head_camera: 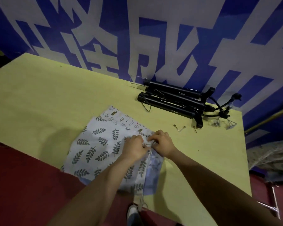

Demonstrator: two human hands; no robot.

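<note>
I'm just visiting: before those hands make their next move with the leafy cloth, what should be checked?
1. Left hand grips the leaf-print cloth at its bunched edge: ok.
2. Right hand grips the same bunch: ok.
3. Cloth wholly on the table: not ok, its near edge overhangs.
4. Metal clips clear of the cloth: ok.
5. Black folded stand clear of the cloth: ok.
6. Anything hidden under the fingers: cannot tell.
</note>
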